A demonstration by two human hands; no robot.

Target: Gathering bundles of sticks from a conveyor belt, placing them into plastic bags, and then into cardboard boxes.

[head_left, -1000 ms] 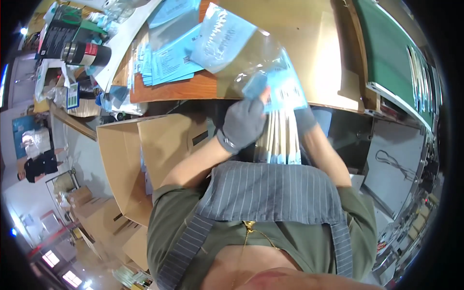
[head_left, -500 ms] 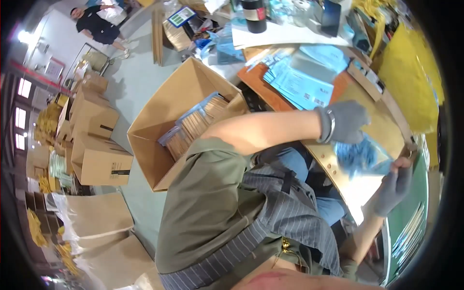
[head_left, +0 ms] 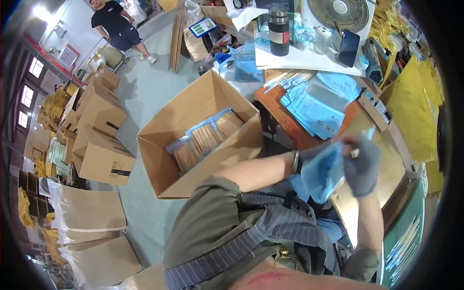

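A crumpled blue plastic bag (head_left: 323,171) hangs between my two grey-gloved hands, over the near edge of the work table. My left hand (head_left: 311,153), with a band at the wrist, reaches in from the left and grips the bag near its top; the bag covers part of its fingers. Closed on the bag's upper right side is my right hand (head_left: 362,166), its bare fingertips meeting near the left hand's. What the bag contains is hard to make out. Flat printed blue bags (head_left: 316,113) lie in a spread pile just beyond my hands.
An open cardboard box (head_left: 203,140) at my left holds bundled wooden sticks (head_left: 205,137). Behind the pile stand a dark thermos (head_left: 279,34), a phone (head_left: 348,48) and a fan (head_left: 340,12). More cartons (head_left: 104,159) line the left; a person (head_left: 118,24) stands far off.
Both hands have come together, lifting the blue bag off the table toward me. My left hand moved left and down, my right hand left and up. The view has shifted slightly.
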